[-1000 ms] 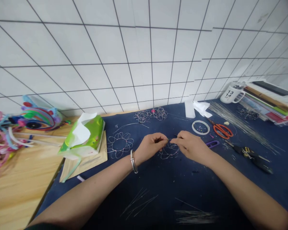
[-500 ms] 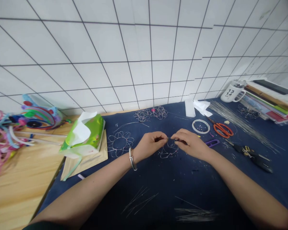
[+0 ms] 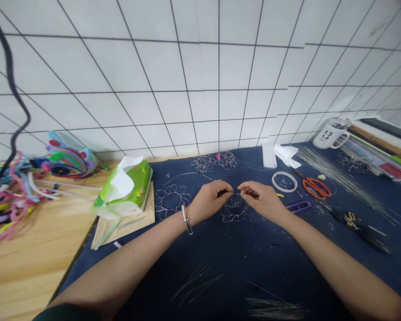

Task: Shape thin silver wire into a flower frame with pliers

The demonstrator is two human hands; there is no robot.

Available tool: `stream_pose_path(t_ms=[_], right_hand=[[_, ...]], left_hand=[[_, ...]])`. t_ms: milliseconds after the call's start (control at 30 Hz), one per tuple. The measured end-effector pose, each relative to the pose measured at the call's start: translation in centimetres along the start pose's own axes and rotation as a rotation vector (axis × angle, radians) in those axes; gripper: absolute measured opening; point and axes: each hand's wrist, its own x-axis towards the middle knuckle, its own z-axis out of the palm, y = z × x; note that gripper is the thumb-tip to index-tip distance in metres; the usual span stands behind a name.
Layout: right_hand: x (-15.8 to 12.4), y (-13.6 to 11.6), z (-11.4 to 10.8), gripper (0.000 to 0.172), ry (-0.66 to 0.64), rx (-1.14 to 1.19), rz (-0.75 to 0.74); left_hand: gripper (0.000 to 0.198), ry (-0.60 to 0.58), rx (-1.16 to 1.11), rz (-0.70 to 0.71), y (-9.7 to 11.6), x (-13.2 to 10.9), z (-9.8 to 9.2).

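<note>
Between my hands, low over the dark blue cloth, is a looped thin-wire flower shape [image 3: 235,214]. My left hand [image 3: 214,198], with a silver bangle at the wrist, pinches the wire at its upper edge between thumb and forefinger. Opposite it, my right hand [image 3: 259,198] has its fingertips closed on the same wire, a small gap from the left fingertips. The exact spot gripped is too fine to make out. To the left a second wire flower [image 3: 171,199] with round petals lies flat, partly behind my left wrist. Further back are wire flowers [image 3: 217,160] with a pink bead.
Right of my hands lie a white ring-shaped dish [image 3: 284,182], orange-handled scissors [image 3: 317,188], a purple tool [image 3: 299,206], pliers [image 3: 361,227] and long wires [image 3: 347,180]. A white mug [image 3: 329,135] stands behind. A green tissue pack [image 3: 127,185] sits left; cut wires [image 3: 276,307] lie in front.
The view has shifted slightly, so everything appears a little further right and a black cable shows at the upper left. Both hands keep their pinch on the wire, with small finger movements.
</note>
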Motion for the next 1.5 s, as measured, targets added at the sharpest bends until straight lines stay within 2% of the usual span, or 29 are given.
stream_pose_path(t_ms=[133,267,433,567,733,900,1000,1200,1300,1500], right_hand=[[-0.1,-0.1,-0.3,0.019,0.007,0.063,0.066],[-0.3,0.0,-0.5,0.02,-0.016,0.18,0.14],[-0.3,0.2,-0.3,0.02,-0.029,0.28,0.179],[-0.3,0.3,-0.3,0.019,-0.026,0.355,0.212],[-0.5,0.2,-0.6,0.017,0.011,0.417,0.257],[-0.5,-0.3,-0.8,0.016,0.029,0.495,0.316],[-0.5,-0.3,-0.8,0.015,0.026,0.514,0.32],[-0.6,0.0,-0.7,0.015,0.005,0.493,0.31],[-0.6,0.2,-0.9,0.013,-0.002,0.45,0.295],[-0.8,0.2,-1.2,0.016,-0.036,0.207,0.18]], left_hand=[[0.014,-0.132,-0.159,-0.079,-0.8,0.1,-0.3],[0.018,-0.23,-0.29,-0.061,-1.3,0.3,-0.6],[0.027,-0.277,-0.22,0.067,-0.8,0.1,-0.7],[0.028,-0.328,-0.157,0.104,-0.7,0.0,-0.5],[0.029,-0.306,-0.104,0.146,-1.1,-0.1,-0.4],[0.039,-0.259,0.139,0.272,-1.0,-0.2,0.4],[0.037,-0.213,0.244,0.312,-1.1,-0.3,1.1],[0.033,-0.158,0.266,0.346,-2.0,-0.5,1.6],[0.035,-0.139,0.253,0.361,-2.1,-0.5,1.5],[0.032,-0.061,0.243,0.367,-1.8,-0.4,1.5]])
